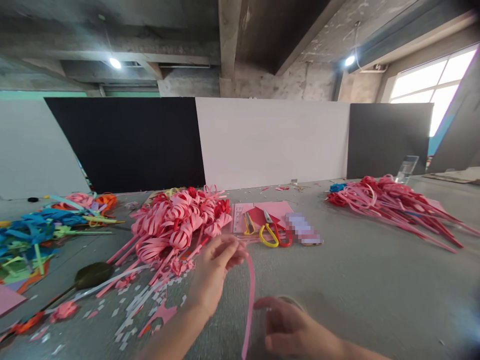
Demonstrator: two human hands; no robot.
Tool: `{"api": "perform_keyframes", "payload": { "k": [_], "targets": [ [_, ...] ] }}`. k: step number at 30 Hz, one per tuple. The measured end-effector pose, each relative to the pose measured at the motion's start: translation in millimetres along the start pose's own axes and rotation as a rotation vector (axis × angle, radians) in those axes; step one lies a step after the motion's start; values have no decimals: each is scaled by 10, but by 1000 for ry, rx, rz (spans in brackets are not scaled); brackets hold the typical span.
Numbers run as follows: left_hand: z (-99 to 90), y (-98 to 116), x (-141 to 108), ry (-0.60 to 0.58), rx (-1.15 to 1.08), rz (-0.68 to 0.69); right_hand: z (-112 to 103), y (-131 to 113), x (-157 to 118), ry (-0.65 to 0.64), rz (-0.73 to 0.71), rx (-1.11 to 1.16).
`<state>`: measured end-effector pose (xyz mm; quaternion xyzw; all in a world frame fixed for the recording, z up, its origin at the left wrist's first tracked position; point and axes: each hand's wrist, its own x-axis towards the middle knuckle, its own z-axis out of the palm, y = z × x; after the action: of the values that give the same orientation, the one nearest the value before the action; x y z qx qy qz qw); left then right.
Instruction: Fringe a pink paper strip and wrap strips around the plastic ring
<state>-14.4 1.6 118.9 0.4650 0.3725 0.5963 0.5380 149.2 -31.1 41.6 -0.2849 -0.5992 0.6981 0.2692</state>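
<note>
One-handed, pinched the upper end of a pink paper strip [251,295] in the left hand [216,267], letting it hang, not yet looped. Held the right hand [283,322] just beside the strip, fingers loosely parted, apparently gripping nothing. Had many looped pink paper bundles [180,237] already heaped on the counter [375,290], left of the scissors [267,216], plus more pink strips [393,205] far right.

Two bulbs [115,63] hang beneath seemingly concrete beams [229,37].

pink paper strip [251,290] in the left grip [217,265], right grip [287,324] just beside it, yellow-handled scissors [267,217] beyond
</note>
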Motion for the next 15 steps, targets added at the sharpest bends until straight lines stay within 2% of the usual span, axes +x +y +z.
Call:
{"api": "perform_keyframes", "payload": {
  "k": [2,4,8,10,12,15],
  "targets": [
    [89,-16,-95,-28,-68,-68,37,-9,-18,22,43,-146],
    [174,-12,-201,-78,-90,-154,59,8,-30,117,19,-287],
    [276,43,-353,-88,-51,-185,51,67,-46,534,-152,-377],
    [279,72,-361,-75,-15,-163,30,42,-57,647,-191,-406],
    [243,95,-310,-69,38,-126,-5,-30,-63,572,-173,-383],
    [106,117,-128,-3,157,-25,-119,-153,-52,284,-42,-198]
  ]
}}
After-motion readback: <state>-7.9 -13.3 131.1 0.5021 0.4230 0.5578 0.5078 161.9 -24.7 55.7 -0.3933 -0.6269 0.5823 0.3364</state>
